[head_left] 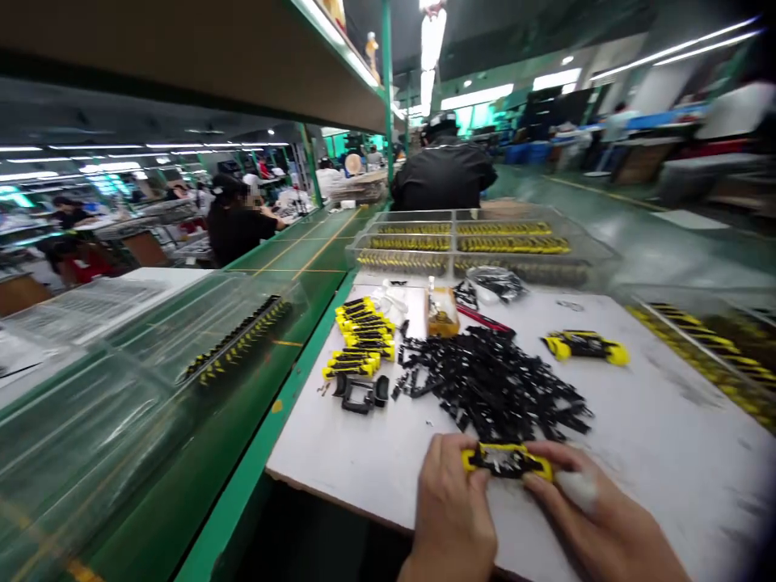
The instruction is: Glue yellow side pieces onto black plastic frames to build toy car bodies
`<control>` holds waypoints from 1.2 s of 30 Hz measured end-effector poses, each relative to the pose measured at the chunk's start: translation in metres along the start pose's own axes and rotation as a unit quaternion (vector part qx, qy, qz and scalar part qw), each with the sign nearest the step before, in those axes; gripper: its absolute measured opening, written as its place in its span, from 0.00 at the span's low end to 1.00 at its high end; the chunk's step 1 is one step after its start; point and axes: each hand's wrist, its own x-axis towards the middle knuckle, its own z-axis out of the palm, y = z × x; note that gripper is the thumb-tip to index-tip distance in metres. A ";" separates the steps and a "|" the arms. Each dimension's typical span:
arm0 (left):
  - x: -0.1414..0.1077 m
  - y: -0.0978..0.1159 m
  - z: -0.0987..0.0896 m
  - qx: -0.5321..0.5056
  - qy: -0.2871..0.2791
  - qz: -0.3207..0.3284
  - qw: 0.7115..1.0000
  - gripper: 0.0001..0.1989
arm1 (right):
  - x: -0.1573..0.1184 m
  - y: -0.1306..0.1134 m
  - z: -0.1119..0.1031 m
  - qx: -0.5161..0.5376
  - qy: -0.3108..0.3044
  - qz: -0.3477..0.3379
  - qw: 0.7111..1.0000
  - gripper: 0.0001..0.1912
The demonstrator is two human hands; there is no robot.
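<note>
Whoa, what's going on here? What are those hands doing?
Somebody's left hand and right hand are holding a small yellow-and-black piece by its two ends. Just beyond it, a heap of loose black parts lies on the white tabletop. More yellow-and-black pieces are bunched on the left, and a single one lies on the right.
</note>
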 end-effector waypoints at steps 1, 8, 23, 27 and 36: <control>0.001 -0.001 -0.001 -0.001 -0.003 -0.001 1.000 0.14 | -0.001 -0.009 -0.003 -0.003 -0.012 0.003 1.000 0.16; 0.001 -0.006 -0.006 0.004 -0.025 -0.018 1.000 0.15 | -0.001 -0.035 -0.017 0.018 -0.053 0.018 0.998 0.13; 0.006 -0.002 -0.004 -0.011 -0.012 -0.077 0.997 0.18 | 0.003 -0.041 -0.020 0.063 -0.083 0.053 0.993 0.11; 0.009 -0.003 -0.004 -0.009 -0.016 -0.087 0.996 0.18 | 0.004 -0.041 -0.021 0.064 -0.092 0.074 0.991 0.10; 0.009 -0.006 -0.007 -0.045 -0.028 -0.083 0.995 0.18 | 0.010 -0.036 -0.024 0.063 -0.128 0.088 0.986 0.13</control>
